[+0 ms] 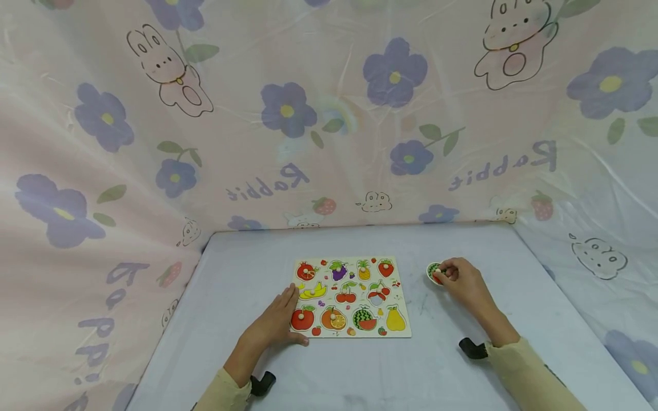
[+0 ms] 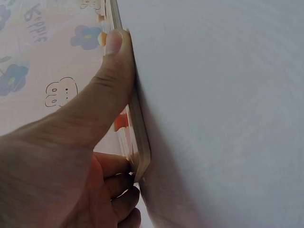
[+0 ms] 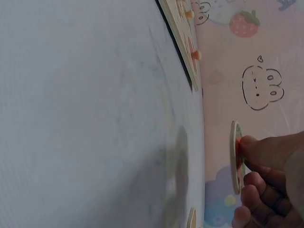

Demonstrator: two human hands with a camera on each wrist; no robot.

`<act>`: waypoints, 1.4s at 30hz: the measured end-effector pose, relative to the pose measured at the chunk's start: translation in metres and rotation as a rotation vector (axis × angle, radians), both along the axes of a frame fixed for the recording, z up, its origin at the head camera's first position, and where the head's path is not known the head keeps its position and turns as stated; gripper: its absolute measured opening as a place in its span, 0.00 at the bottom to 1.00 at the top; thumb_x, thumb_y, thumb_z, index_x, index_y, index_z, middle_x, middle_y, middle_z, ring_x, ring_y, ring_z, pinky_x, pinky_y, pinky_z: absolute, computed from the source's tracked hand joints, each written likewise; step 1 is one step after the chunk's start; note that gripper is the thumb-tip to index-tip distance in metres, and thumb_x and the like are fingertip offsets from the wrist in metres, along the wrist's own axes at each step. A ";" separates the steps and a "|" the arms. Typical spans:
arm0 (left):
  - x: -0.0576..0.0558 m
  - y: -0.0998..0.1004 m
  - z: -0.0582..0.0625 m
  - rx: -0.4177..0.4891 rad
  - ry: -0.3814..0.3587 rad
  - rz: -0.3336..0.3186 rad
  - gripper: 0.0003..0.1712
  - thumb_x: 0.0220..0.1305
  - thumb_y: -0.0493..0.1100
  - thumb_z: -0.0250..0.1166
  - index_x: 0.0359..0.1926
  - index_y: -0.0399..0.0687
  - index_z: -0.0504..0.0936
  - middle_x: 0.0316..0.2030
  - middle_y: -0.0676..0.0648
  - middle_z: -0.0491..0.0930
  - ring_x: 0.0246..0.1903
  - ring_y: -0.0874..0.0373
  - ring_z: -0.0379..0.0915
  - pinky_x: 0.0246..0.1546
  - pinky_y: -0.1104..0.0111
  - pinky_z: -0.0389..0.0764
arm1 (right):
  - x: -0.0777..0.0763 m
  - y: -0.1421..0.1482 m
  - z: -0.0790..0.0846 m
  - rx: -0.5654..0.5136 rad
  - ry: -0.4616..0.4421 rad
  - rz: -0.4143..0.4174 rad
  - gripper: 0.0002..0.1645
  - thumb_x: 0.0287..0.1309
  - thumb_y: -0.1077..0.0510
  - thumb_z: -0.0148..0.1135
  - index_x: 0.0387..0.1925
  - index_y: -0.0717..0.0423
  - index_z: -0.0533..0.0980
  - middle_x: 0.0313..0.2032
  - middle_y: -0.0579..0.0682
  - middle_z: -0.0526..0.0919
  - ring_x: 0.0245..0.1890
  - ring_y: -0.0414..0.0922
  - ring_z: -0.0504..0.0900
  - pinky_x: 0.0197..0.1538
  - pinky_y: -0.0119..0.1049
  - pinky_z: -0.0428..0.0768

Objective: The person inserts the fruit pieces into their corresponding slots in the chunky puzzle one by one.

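A fruit puzzle board (image 1: 354, 308) lies flat on the table, printed with an apple, an orange, grapes, a pear and several other fruits. My left hand (image 1: 277, 319) rests against its near left corner, fingers stretched along the left side. In the left wrist view, the thumb (image 2: 111, 78) lies along the board's edge (image 2: 137, 128). To the right of the board, my right hand (image 1: 465, 285) pinches a round watermelon puzzle piece (image 1: 433, 273). The right wrist view shows this piece (image 3: 234, 159) on edge, held above the table, with the fingertips on its picture side.
Another thin wooden piece (image 3: 191, 219) shows at the bottom of the right wrist view. Small peg knobs (image 3: 195, 55) stand up from the board. A patterned curtain (image 1: 339, 142) encloses the white table (image 1: 360, 371). Black attachments (image 1: 473, 348) sit by both cuffs.
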State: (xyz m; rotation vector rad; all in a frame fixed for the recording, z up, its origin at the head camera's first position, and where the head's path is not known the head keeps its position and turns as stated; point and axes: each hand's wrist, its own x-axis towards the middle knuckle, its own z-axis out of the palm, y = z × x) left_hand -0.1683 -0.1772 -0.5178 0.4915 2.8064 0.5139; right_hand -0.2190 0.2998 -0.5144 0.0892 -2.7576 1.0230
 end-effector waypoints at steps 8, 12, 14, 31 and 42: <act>0.001 0.000 -0.001 0.009 -0.013 0.018 0.75 0.47 0.58 0.88 0.83 0.32 0.53 0.84 0.35 0.50 0.83 0.39 0.47 0.83 0.48 0.55 | 0.003 -0.017 0.000 0.015 0.022 0.054 0.12 0.67 0.60 0.75 0.43 0.63 0.81 0.35 0.52 0.81 0.34 0.46 0.75 0.34 0.33 0.74; 0.001 0.000 -0.002 0.003 -0.011 0.014 0.75 0.46 0.58 0.88 0.83 0.31 0.53 0.84 0.34 0.50 0.83 0.38 0.47 0.83 0.48 0.54 | 0.004 -0.026 -0.003 0.012 0.046 0.087 0.10 0.65 0.61 0.76 0.42 0.61 0.82 0.35 0.51 0.81 0.34 0.45 0.76 0.34 0.30 0.75; 0.000 0.000 -0.002 0.002 -0.011 0.013 0.75 0.46 0.58 0.88 0.83 0.31 0.54 0.84 0.34 0.51 0.83 0.38 0.47 0.83 0.48 0.54 | 0.005 -0.031 -0.004 0.005 0.052 0.103 0.10 0.65 0.62 0.77 0.41 0.61 0.82 0.35 0.50 0.80 0.35 0.44 0.76 0.34 0.30 0.75; 0.000 0.001 0.000 0.011 -0.011 0.024 0.74 0.46 0.58 0.88 0.83 0.31 0.55 0.84 0.33 0.52 0.83 0.38 0.48 0.82 0.47 0.56 | 0.010 -0.068 -0.007 -0.003 0.069 0.208 0.13 0.61 0.62 0.80 0.42 0.58 0.82 0.35 0.46 0.79 0.35 0.43 0.75 0.34 0.29 0.76; 0.001 0.000 -0.001 0.012 -0.011 0.031 0.74 0.46 0.58 0.88 0.83 0.32 0.55 0.84 0.34 0.52 0.83 0.38 0.48 0.82 0.47 0.57 | 0.017 -0.087 -0.003 0.011 0.096 0.288 0.12 0.60 0.63 0.80 0.41 0.57 0.82 0.33 0.44 0.77 0.33 0.41 0.74 0.34 0.29 0.76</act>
